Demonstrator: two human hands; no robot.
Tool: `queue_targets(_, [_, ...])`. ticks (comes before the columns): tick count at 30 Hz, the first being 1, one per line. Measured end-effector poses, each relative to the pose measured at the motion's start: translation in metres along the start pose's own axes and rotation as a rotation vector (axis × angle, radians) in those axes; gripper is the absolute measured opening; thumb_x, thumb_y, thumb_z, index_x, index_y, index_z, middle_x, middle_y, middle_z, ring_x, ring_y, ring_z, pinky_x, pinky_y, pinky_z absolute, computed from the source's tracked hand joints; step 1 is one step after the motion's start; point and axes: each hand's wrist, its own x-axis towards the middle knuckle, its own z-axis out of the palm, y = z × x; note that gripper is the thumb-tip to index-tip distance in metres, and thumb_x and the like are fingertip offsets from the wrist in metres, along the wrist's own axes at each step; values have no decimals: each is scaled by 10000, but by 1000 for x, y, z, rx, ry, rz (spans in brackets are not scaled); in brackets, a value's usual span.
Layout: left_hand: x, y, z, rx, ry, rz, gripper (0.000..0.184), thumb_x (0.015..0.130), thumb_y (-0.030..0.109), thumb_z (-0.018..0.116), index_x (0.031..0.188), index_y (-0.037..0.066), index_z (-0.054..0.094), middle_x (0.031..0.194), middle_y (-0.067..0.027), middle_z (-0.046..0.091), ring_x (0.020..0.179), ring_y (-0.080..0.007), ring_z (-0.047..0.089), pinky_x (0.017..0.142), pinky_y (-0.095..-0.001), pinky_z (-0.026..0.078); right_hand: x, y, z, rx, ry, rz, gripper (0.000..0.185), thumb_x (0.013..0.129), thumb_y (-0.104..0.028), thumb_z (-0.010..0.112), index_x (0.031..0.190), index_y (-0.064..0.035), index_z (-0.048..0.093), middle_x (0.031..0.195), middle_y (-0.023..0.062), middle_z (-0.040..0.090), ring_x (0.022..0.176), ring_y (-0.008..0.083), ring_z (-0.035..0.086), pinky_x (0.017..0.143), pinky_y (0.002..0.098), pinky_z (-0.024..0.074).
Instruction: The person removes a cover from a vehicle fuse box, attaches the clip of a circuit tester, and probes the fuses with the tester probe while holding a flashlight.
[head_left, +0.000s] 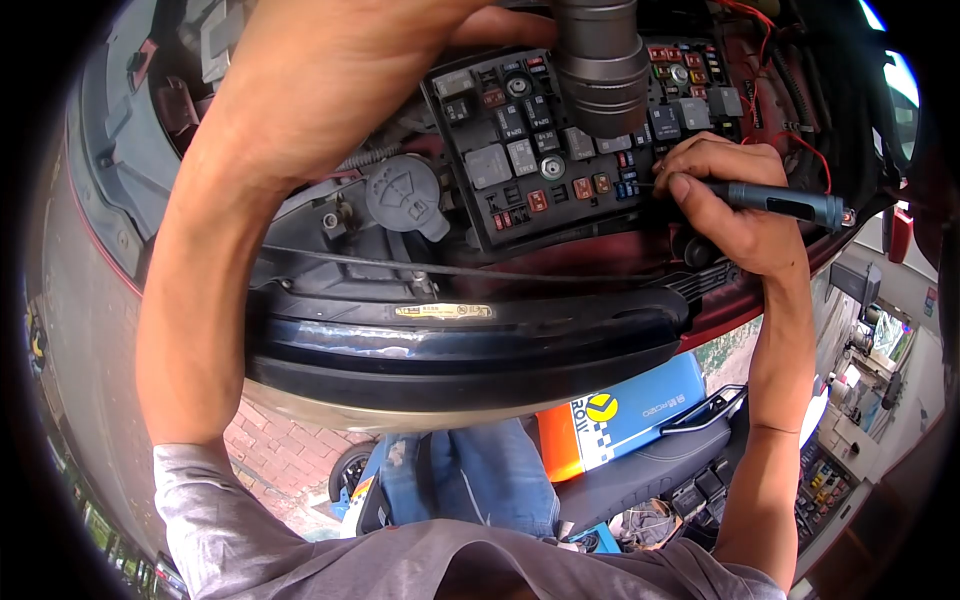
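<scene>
A dark grey metal flashlight [600, 75] hangs at the top, pointing down over the fuse box [470, 215]. My left hand [345, 70] reaches in from the left and is closed on it, most of its fingers cut off by the upper edge. My right hand [735, 205] pinches a blue-grey, pen-shaped test probe [785, 203] with a dark window in its side. Its thin tip points left, by the small blue fuses [626, 185]; I cannot tell whether it touches one. Relays [488, 167] and coloured fuses fill the box.
A washer fluid cap [405, 195] sits left of the fuse box. Red wires [815, 150] loop on the right. The car's front edge [460, 345] runs before me. Below it stands a blue-and-orange scooter [640, 400]; at right are shelves with goods [825, 480].
</scene>
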Motion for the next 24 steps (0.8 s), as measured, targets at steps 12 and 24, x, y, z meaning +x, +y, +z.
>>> queue_targets(12, [0,-11,1,33,8,57,552,978,450,714,1325,38,596,1189,-114,719,1036,-113,691,747,-200,572,-1,-1,2,23,27,39,122,874,-91,699,906,21,732,756,106,704,638,177,700,598,301,533])
queue_targets(24, [0,-13,0,22,-10,60,521,1008,411,680,1346,30,567,1196,-134,716,1063,-144,709,850,-254,609,-1,-2,3,-7,36,56,102,856,-102,721,903,-16,750,749,95,708,654,183,699,609,313,534])
